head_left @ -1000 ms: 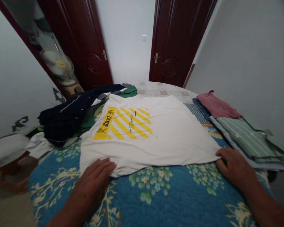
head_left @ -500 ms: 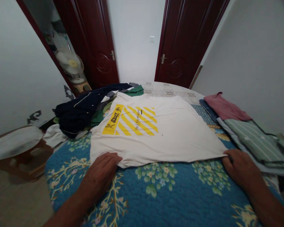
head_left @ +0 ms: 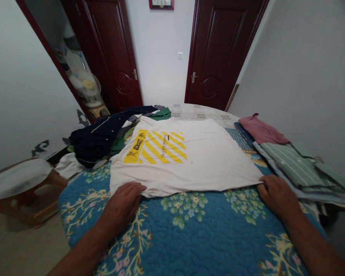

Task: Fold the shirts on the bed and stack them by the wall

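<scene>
A white T-shirt (head_left: 209, 153) with a yellow-striped print and black lettering lies spread out sideways on the blue floral quilted cover (head_left: 207, 234). My left hand (head_left: 125, 201) is closed on the shirt's near edge at the left, where the cloth bunches into small folds; its thumb is hidden. At the near right corner my right hand (head_left: 277, 194) pinches the cloth and draws it to a point. Between the hands the near edge runs fairly straight, resting on the cover.
Dark navy clothes (head_left: 97, 138) and a green garment (head_left: 162, 114) are heaped at the back left. Folded clothes, a pink one (head_left: 264, 130) and a green striped shirt (head_left: 293, 161), are stacked at the right. A stool (head_left: 23, 176) stands left of the bed.
The camera view has tilted up and shifted a little, bringing a wall frame into sight. Both hands keep their grip on the same places, and the shirt lies much the same.
</scene>
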Motion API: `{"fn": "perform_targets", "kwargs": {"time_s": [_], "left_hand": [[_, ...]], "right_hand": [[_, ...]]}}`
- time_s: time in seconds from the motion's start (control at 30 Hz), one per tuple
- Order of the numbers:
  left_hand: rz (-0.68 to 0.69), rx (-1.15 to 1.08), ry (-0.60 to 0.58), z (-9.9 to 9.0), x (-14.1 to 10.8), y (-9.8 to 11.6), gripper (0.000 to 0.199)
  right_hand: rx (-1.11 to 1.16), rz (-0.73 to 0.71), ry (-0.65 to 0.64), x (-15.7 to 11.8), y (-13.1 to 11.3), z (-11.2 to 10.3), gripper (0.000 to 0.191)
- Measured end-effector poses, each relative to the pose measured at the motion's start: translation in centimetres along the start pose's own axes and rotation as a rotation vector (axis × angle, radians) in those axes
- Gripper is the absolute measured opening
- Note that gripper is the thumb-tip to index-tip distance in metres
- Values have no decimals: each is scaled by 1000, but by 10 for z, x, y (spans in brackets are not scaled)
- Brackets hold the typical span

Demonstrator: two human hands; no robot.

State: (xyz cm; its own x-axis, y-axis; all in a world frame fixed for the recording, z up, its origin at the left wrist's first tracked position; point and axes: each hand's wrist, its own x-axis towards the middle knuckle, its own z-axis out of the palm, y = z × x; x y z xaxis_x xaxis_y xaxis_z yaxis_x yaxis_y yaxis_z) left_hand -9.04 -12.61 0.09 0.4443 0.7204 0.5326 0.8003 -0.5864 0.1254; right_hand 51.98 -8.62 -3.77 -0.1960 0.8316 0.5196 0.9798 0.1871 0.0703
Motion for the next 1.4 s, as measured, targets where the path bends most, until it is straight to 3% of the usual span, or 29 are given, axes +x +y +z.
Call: {"fn": "perform_targets", "kwargs": {"time_s": [0.43,0.67,0.93,1.23,1.4], "left_hand": [[-27,-19,-1,1,-1,-2,28],[3,-37,30,0,0,-1,26],[-22,-59,-17,-2,4,1,26],[-27,-66,11,6,-1,-4,25],[-41,-71,13,6,-1,-3,26]], "right_hand": [[11,54,62,3,-10,-5,13],[20,65,49,5,-12,-7,11],[11,103,27,6,-13,-7,15],[22,127,17,5,-9,-1,12],[22,110,56,3,-8,-1,13]]}}
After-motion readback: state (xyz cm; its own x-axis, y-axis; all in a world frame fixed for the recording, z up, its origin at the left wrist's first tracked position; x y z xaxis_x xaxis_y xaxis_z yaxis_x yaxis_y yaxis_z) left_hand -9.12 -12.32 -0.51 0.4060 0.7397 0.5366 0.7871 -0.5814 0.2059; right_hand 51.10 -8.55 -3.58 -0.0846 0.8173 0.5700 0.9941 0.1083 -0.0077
